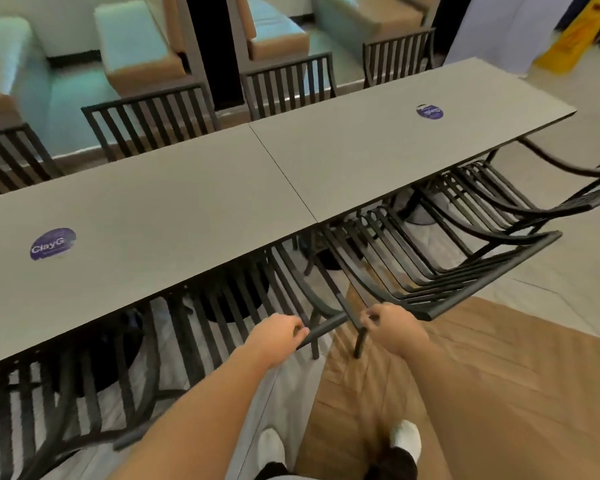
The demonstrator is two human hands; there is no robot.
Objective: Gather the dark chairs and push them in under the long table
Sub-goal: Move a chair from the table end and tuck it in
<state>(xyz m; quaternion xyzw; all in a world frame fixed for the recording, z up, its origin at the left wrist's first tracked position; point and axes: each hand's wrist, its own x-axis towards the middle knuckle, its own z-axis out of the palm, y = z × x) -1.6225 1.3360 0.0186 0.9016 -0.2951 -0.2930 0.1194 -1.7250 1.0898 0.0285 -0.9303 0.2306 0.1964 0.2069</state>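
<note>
Two feet in white socks (406, 438) and dark sandals stand at the bottom edge, one on pale tile, one on a tan floor patch; the body above them is cut off.

Left hand (280, 331): fingers curled round the top rail of the left near chair (201, 327), a dark slatted chair whose seat sits under the long table (194, 209).

Right hand (388, 323): fingers curled round the corner of the right near chair (440, 271), which is tilted, its back toward the person and its seat partly under the table edge.

Third dark chair (520, 195): further right on the near side, partly under the table, its back cut off by the frame edge.

Far side: four dark chair backs (288, 86) stand against the table, seats hidden.

Long table: grey, made of two tops butted together at a visible seam.

Round purple sticker (52, 244), near left end: reads "ClayG", the rest cut off by glare; small print illegible.

Second purple sticker (429, 111), far right end: upside down and blurred, unreadable.

Yellow floor sign (565, 43), top right: lettering too blurred to read.

Booth seats (136, 46), pale and tan, line the wall beyond.
</note>
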